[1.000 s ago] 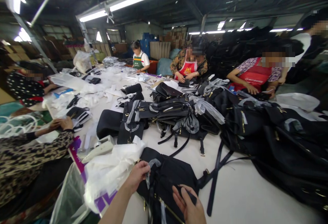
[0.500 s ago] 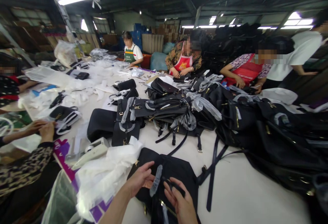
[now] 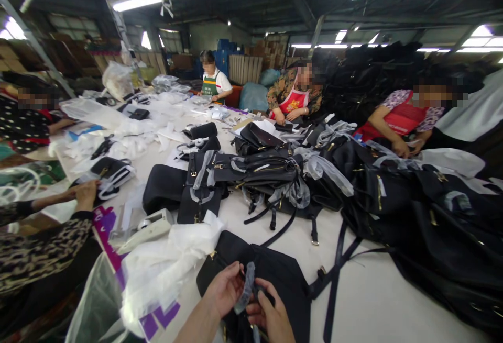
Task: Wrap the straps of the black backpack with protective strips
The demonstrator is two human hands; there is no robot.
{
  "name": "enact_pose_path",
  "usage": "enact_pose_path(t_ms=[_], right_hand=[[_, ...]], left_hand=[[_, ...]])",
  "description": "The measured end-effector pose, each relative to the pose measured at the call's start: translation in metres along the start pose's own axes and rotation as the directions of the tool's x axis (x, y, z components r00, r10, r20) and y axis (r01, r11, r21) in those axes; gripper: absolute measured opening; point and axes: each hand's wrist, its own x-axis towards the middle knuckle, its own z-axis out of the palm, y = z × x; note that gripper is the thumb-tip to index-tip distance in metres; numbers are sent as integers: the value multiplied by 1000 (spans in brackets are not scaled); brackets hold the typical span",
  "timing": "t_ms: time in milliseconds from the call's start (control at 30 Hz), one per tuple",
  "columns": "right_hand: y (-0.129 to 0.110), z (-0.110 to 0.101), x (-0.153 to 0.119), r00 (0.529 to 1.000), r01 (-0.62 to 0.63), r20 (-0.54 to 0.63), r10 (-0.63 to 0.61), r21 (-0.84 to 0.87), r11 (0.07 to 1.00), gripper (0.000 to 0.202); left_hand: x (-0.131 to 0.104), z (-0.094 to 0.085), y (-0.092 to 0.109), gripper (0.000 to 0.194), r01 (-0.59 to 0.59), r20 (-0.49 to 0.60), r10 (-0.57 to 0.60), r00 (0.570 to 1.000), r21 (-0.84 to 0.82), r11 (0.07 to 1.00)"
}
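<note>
A black bag (image 3: 275,275) lies at the near edge of the white table (image 3: 377,301), right in front of me. My left hand (image 3: 226,289) pinches a strip of translucent grey wrapping (image 3: 245,286) that stands up from the bag's handle. My right hand (image 3: 271,316) is closed around the black handle just beside the strip. The two hands nearly touch over the bag. A long black strap (image 3: 334,280) trails off the bag to the right.
A crumpled heap of white wrapping (image 3: 168,264) lies left of the bag, with a white tape dispenser (image 3: 151,228) behind it. Several black bags (image 3: 255,170) are piled mid-table and along the right side (image 3: 440,217). Co-workers sit around the table; a patterned sleeve (image 3: 43,249) is at my left.
My hands have drawn closer together over the bag. The grey strip, held by the left hand, now stands between both hands, and the right hand has closed on the handle.
</note>
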Motion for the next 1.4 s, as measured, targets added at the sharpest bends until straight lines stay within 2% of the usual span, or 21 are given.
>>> enact_pose_path(t_ms=[67,100,200,300,400,433,500,567,633,700,933,1067,1167,1233,1400], right_hand=[[0,0,1,993,107,-26,-114,-195,975,60],[-1,1,0,981,169,-39,-188,-287,943,54],[-8,6,-4,943,291,-23,-332,-426,857,41],[-16,14,-5,963,261,39,-265,-353,898,36],[-24,18,-1,979,190,119,-167,-214,958,42],[-27,18,1,975,177,170,-142,-215,960,42],[-35,16,6,952,225,274,-134,-335,915,32],[-44,15,11,916,366,339,-214,-490,791,22],[-52,16,14,868,493,372,-329,-569,658,21],[-58,21,16,839,544,382,-387,-585,602,18],[-67,42,14,830,546,439,-344,-512,663,20],[-66,46,17,818,573,434,-377,-562,597,18],[-62,46,21,773,633,482,-412,-550,545,19],[-59,45,24,758,650,509,-408,-531,544,20],[-49,42,23,790,608,468,-396,-515,603,21]], left_hand=[[-6,4,0,26,-84,-105,82,991,-18,996],[-10,7,1,33,-153,-120,151,981,-8,988],[-22,13,4,55,-329,-29,331,943,62,942],[-32,18,10,57,-413,17,416,909,158,897],[-38,22,19,62,-473,42,479,877,257,843],[-40,24,22,61,-481,56,487,872,286,829],[-44,26,28,47,-495,84,499,862,345,797],[-48,28,33,36,-525,116,527,842,405,749],[-52,30,38,36,-550,135,554,821,446,706],[-56,31,43,38,-555,126,568,813,463,691],[-62,32,54,34,-530,135,555,821,543,651],[-58,29,53,26,-527,156,553,819,588,613],[-55,27,49,22,-530,179,560,809,634,562],[-53,26,45,23,-532,196,562,804,660,531],[-52,28,42,28,-502,211,526,824,701,506]])
